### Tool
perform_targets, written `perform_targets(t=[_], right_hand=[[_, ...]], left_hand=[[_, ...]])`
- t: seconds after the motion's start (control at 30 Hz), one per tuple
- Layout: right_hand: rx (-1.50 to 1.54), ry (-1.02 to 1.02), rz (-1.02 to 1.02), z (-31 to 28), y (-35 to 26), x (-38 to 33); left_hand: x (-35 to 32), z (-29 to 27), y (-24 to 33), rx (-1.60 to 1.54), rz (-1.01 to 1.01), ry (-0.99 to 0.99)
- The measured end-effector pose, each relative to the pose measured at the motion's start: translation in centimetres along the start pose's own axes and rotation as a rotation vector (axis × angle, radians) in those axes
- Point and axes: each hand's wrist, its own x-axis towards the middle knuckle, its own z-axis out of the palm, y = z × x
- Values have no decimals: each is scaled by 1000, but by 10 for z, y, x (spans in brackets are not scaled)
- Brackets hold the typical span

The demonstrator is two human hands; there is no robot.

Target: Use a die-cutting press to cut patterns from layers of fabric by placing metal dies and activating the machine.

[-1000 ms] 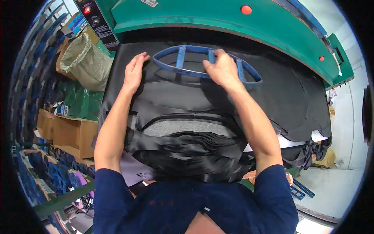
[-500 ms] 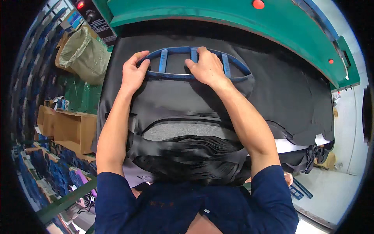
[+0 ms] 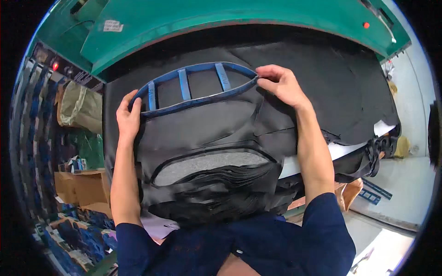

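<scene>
The blue frame (image 3: 184, 84), a long leaf shape with three crossbars, sits in the upper middle of the frame of view, over a wide black sheet (image 3: 331, 87). It lies on a slant, its right tip higher in the picture than its left end. The left hand (image 3: 128, 115) is closed round the left end, thumb on the near side and fingers curled along the outer edge. The right hand (image 3: 282, 86) pinches the pointed right tip between thumb and fingers in a narrow grip. Holding the two far ends probably gives the best control over the slant, since a small shift at either tip swings the whole outline, and it leaves the crossbars and the middle uncovered. From this high angle I cannot tell whether the rim presses fully on the sheet or is slightly raised.

Just below the frame, toward the person, a smooth band of black material separates it from a curved grey patch (image 3: 212, 166). Thin black layers (image 3: 221, 181) lie heaped along that patch, near the person's body, seemingly out of the way of both hands. A green machine beam (image 3: 221, 13) spans the top of the picture, beyond the blue frame.
</scene>
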Motion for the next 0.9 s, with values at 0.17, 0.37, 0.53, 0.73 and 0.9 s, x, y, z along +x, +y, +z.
perform_targets(t=[0.17,0.37,0.53,0.73,0.9], right_hand=[[-33,-10,-3,4,5,6],[-83,39,-34,4,3,-2],[-49,34,16,7,11,2],[-47,54,23,8,6,3],[10,46,-16,6,20,5]], left_hand=[[1,-1,-6,-16,-44,8],[2,4,5,58,3,9],[1,3,-5,72,21,49],[1,0,-3,-17,-19,-9],[0,2,-2,-20,55,26]])
